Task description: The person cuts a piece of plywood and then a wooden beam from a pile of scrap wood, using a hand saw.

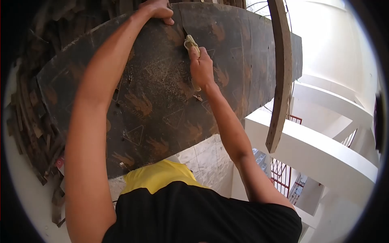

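Timber stack: dark, irregular pieces (30,113), at the far left beside the board.
Left hand: at the board's upper edge (156,9), fingers curled; cannot tell whether the grip is closed on the edge.
Board: dark, printed panel (162,117), spanning the centre beneath both forearms.
Loose debris: pale particles (158,73), scattered on the board's face.
Dark line: narrow mark (183,24), running from near the upper edge to the tool's head; cannot tell whether it is a cut or a blade.
Work extent: judged partial; debris indicates abraded material, while the face below the tool shows no evident through-cut.
Tool: pale handle (189,41), against or just above the board.
Right hand: grip narrow (201,69), wrapped around the tool handle.
Containers: none identifiable; contents not applicable.
Wooden beam: long, curved in view (282,77), right of both hands.
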Available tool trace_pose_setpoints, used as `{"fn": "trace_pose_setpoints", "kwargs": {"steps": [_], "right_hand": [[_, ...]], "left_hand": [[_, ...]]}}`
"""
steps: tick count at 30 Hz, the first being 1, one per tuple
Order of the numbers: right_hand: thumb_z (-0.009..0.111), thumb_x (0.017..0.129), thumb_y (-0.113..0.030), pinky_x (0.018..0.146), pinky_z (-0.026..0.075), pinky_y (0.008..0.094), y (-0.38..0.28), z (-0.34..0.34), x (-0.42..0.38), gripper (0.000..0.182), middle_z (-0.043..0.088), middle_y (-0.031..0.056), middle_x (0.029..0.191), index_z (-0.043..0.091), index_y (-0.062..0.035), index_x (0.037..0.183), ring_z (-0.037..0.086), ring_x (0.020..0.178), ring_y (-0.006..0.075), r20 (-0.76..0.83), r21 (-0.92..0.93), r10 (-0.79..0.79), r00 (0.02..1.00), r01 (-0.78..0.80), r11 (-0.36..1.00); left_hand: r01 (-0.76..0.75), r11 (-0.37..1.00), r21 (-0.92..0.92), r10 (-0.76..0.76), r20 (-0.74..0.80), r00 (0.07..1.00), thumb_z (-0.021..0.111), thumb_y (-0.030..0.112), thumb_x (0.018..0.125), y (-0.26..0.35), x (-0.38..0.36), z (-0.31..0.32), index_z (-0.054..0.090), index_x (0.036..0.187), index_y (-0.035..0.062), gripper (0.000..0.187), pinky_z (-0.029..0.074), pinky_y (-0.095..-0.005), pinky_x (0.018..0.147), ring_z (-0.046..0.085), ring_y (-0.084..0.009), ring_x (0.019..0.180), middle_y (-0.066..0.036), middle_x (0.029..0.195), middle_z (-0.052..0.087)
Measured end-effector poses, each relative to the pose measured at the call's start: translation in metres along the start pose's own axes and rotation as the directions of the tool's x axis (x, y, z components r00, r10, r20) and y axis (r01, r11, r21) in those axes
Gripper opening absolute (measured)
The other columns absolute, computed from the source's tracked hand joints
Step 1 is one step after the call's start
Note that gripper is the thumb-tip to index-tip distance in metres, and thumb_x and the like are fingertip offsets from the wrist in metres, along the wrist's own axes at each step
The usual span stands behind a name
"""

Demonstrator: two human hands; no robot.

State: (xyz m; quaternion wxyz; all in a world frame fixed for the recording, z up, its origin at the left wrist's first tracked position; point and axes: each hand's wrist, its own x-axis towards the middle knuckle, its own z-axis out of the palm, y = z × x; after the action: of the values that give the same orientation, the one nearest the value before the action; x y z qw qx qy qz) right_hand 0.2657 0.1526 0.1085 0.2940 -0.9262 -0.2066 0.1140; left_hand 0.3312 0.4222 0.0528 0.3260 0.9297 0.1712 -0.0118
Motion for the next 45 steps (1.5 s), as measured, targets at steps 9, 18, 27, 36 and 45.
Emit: {"fn": "trace_pose_setpoints", "kwargs": {"steps": [9,18,27,36,45], "right_hand": [[0.045,0.103,-0.039,0.069,0.047,0.0352,-0.037,-0.125,-0.175,0.043,0.057,0.0132,0.077,0.057,-0.0003,0.118,0.06,0.075,0.0209,0.144,-0.035,0.307,0.941,-0.305,0.952],[0.044,0.104,-0.036,0.071,0.045,0.0487,0.0,-0.023,-0.028,0.037,0.059,0.0288,0.084,0.048,0.0004,0.099,0.06,0.084,0.0474,0.109,0.041,0.111,0.988,-0.116,0.992],[0.039,0.105,-0.03,0.075,0.051,0.0441,0.004,-0.079,-0.129,0.034,0.068,0.0236,0.095,0.055,-0.0003,0.111,0.067,0.081,0.0396,0.104,-0.095,0.037,0.994,-0.027,0.995],[0.042,0.104,-0.041,0.068,0.046,0.0425,0.014,-0.024,-0.038,0.041,0.054,0.0208,0.076,0.049,-0.0001,0.101,0.056,0.071,0.0351,0.024,-0.035,0.014,1.0,-0.013,0.999],[0.039,0.105,-0.032,0.087,0.048,0.0463,0.062,-0.049,-0.117,0.041,0.061,0.0288,0.117,0.058,-0.0001,0.122,0.06,0.109,0.0414,0.054,-0.333,-0.047,0.997,0.063,0.941]], "left_hand": [[0.018,0.998,-0.066,-0.013,0.076,0.997,0.088,0.03,0.062,0.001,-0.005,0.0,0.048,0.143,0.0033,0.095,0.046,-0.0429,0.104,0.055,-0.0333,0.128,-0.018,0.138,0.057],[-0.038,0.999,-0.035,0.04,0.057,0.998,0.089,0.03,0.062,-0.011,0.015,0.02,0.051,0.141,0.0055,0.091,0.048,-0.0424,0.102,0.055,-0.0322,0.128,-0.017,0.138,0.058],[-0.006,1.0,-0.023,0.006,0.003,1.0,0.088,0.032,0.06,-0.004,0.0,0.006,0.056,0.133,0.0019,0.085,0.05,-0.0423,0.097,0.061,-0.0344,0.12,-0.019,0.125,0.065],[-0.023,0.997,-0.075,0.03,0.101,0.994,0.088,0.031,0.061,0.004,-0.001,-0.004,0.058,0.131,0.0006,0.082,0.05,-0.0432,0.095,0.061,-0.0352,0.119,-0.02,0.126,0.065],[-0.017,0.997,-0.081,0.019,0.029,0.999,0.088,0.03,0.061,-0.005,0.0,-0.002,0.06,0.128,0.0025,0.077,0.052,-0.0438,0.092,0.065,-0.034,0.112,-0.019,0.122,0.067]]}}
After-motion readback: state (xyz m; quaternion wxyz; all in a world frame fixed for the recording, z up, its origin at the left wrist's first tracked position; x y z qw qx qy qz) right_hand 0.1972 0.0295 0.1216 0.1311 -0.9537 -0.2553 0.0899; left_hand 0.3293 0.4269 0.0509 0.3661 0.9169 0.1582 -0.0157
